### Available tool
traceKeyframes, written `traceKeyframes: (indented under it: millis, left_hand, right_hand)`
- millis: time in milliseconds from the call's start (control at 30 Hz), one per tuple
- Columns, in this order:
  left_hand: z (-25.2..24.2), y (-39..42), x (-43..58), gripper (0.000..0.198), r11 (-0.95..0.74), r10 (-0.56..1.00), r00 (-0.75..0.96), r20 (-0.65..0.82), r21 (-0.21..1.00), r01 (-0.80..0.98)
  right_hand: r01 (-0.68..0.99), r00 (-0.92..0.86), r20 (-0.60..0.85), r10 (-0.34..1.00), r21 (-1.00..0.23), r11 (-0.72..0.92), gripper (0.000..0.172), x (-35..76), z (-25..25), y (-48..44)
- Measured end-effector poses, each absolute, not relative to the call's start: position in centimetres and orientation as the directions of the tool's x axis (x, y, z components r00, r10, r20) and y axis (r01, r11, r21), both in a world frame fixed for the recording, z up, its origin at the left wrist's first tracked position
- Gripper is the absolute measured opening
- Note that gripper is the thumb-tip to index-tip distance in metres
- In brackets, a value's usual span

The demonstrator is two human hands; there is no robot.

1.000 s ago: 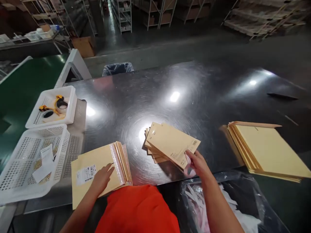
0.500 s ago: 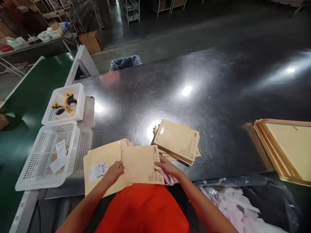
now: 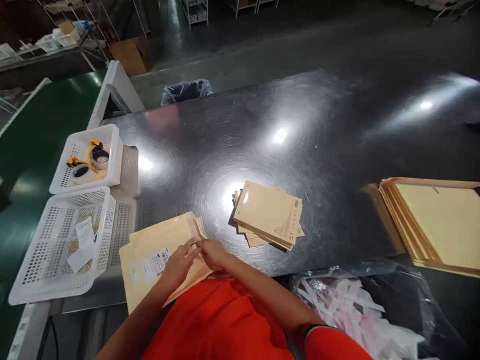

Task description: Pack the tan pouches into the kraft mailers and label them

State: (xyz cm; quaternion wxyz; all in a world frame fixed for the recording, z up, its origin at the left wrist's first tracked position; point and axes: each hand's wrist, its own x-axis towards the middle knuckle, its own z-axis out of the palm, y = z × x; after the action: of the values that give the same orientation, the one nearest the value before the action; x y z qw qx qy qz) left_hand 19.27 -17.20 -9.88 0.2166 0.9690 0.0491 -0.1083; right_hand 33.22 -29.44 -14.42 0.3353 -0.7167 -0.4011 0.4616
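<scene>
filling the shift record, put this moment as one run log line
left hand: at edge of labelled envelope | right hand: same edge, grip unclear | barcoded stack: on table, apart from hands

Pretty dim back there: dark grey floor (image 3: pixel 240 65) and metal shelving (image 3: pixel 198 15) way beyond the grip, green belt (image 3: pixel 56 105) off left (shiny black tabletop (image 3: pixel 232 130) has mad glare).
</scene>
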Motion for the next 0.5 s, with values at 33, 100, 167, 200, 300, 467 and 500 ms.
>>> traceKeyframes:
  millis: [33, 100, 167, 200, 300, 467, 500]
  left_hand:
    - [-10.2, -17.0, 18.5, 0.056, -0.907, 0.098, 0.964, -0.247, 0.376, 0.189]
    - [-11.1, -16.6, 17.2, 0.066, -0.916, 0.193, 0.929, -0.315, 0.281, 0.286]
    - [-12.1, -16.4, 16.3, 0.068, -0.921, 0.246, 0.888, -0.389, 0.192, 0.340]
    - [-12.5, -16.3, 16.0, 0.068, -0.922, 0.256, 0.873, -0.415, 0.167, 0.350]
    - [-13.3, -16.1, 15.8, 0.069, -0.924, 0.247, 0.865, -0.436, 0.163, 0.346]
    - [-13.6, -15.6, 15.9, 0.070, -0.919, 0.259, 0.855, -0.450, 0.158, 0.362]
    - [-13.6, -15.5, 15.9, 0.070, -0.917, 0.258, 0.852, -0.456, 0.161, 0.364]
  right_hand:
    - [0.326, 0.265, -0.403, 0.876, -0.818, -0.475, 0.014, 33.2, -14.5, -30.9]
    - [0.491, 0.239, -0.411, 0.880, -0.730, -0.475, 0.016, 33.3, -14.7, -34.0]
    - [0.697, 0.178, -0.392, 0.903, -0.597, -0.397, 0.024, 33.1, -15.1, -36.5]
    - [0.776, 0.151, -0.377, 0.914, -0.527, -0.346, 0.028, 33.0, -15.4, -37.2]
    - [0.794, 0.195, -0.276, 0.941, -0.519, -0.317, 0.021, 32.4, -16.0, -37.1]
    - [0.597, 0.476, -0.083, 0.876, -0.701, -0.390, 0.012, 36.4, -12.4, -36.5]
    - [0.536, 0.576, -0.040, 0.817, -0.736, -0.414, 0.018, 38.3, -10.7, -37.5]
